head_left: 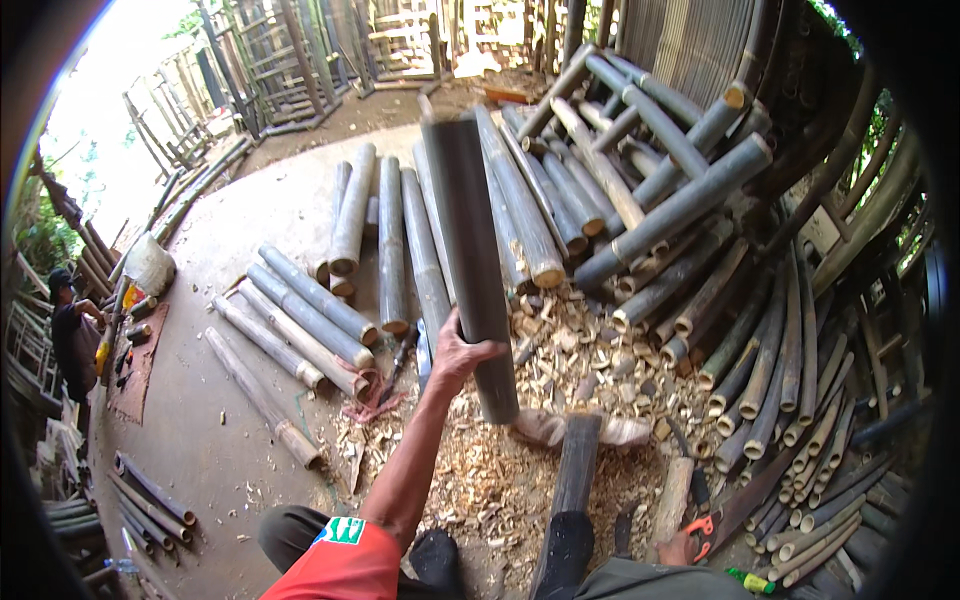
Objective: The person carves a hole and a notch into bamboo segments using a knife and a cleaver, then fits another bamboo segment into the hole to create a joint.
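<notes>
My left hand (463, 352) is wrapped around a thick dark bamboo pole (475, 230), raised in front of me and tilted slightly, its lower end above the wood chips. Down at the lower right, my right hand (678, 548) is closed on the orange handle of a handsaw (745, 497), whose wide blade points up and to the right. A dark length of wood (577, 465) lies between my feet, with one black-socked foot (568, 545) against it. A short pale log (676, 490) stands beside the saw hand.
Wood chips (590, 370) cover the ground ahead. Cut bamboo poles (392, 250) lie in rows beyond, with a crossed bamboo frame (660, 120) at the far right. Thinner bamboo pieces (825, 450) are stacked at right. A person (72, 335) is at the far left.
</notes>
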Demonstrator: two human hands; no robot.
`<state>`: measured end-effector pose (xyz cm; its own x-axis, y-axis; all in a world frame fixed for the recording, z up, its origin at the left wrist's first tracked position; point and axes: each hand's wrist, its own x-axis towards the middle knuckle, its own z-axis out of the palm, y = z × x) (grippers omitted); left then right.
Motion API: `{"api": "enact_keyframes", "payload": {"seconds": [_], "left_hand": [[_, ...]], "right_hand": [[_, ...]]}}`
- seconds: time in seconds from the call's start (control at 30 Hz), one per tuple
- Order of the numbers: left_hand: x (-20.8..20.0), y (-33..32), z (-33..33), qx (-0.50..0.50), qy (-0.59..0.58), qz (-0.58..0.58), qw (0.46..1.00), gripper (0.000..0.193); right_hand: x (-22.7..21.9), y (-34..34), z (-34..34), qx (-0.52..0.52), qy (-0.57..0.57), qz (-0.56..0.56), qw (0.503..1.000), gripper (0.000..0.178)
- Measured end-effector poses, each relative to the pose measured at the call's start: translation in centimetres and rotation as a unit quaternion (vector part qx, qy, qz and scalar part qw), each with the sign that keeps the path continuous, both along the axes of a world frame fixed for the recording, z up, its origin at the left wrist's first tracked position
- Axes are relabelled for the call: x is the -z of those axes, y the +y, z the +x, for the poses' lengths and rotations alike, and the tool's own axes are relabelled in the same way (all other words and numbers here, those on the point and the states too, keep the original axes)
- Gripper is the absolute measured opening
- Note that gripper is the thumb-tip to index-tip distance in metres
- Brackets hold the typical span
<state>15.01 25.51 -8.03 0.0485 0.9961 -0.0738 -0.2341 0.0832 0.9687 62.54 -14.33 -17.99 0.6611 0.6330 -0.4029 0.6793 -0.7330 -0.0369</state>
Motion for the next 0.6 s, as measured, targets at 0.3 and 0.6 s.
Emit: {"api": "enact_keyframes", "payload": {"seconds": [0.3,0.6], "left_hand": [[3.5,-4.2,-1.5,0.015,0.114,0.085,0.990,0.072],[6.0,-5.6,0.1,0.032,0.098,0.135,0.985,0.092]], "right_hand": [[-0.8,1.7,-3.1,0.040,-0.011,-0.022,0.999,0.056],[-2.7,0.6,-4.7,0.016,-0.031,0.073,0.997,0.051]]}}
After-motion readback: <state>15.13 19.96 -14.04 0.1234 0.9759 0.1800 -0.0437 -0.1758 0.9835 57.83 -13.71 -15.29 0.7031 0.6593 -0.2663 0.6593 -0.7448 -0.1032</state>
